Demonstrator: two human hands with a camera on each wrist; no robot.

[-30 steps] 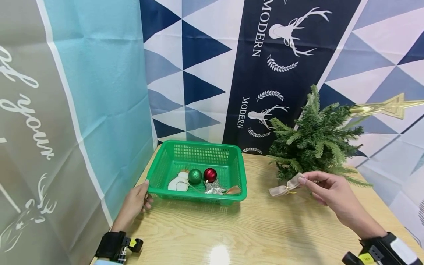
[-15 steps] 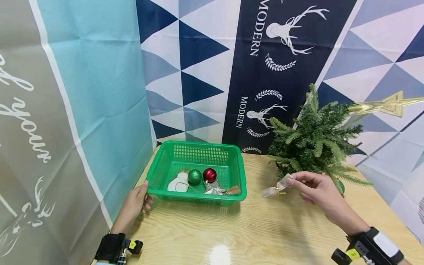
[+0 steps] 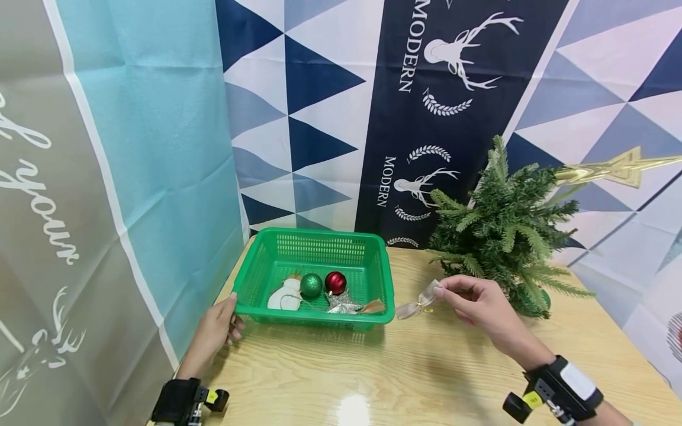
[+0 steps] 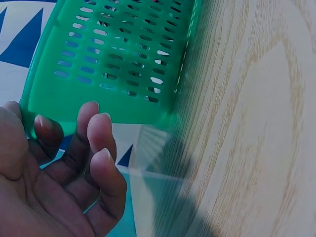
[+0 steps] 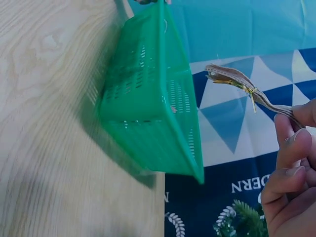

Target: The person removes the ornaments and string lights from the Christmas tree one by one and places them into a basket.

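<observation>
My right hand pinches one end of a beige ribbon bow between thumb and fingers. A gold twist tie wraps the bow's middle, and its free end points toward the basket's right front corner. My left hand grips the green plastic basket at its left front corner, thumb at the rim; the other fingers curl loosely below in the left wrist view. Inside the basket lie a white snowman ornament, a green glitter ball, a red ball, a silver star and an orange-brown piece.
A small artificial Christmas tree stands at the right, a gold star at its tip. Low on it hangs a green ornament. Patterned cloth rises behind and left of the wooden table.
My right hand has moved left with the ribbon bow, away from the tree and closer to the basket. The green ornament low on the tree has come into view. My left hand keeps its grip.
</observation>
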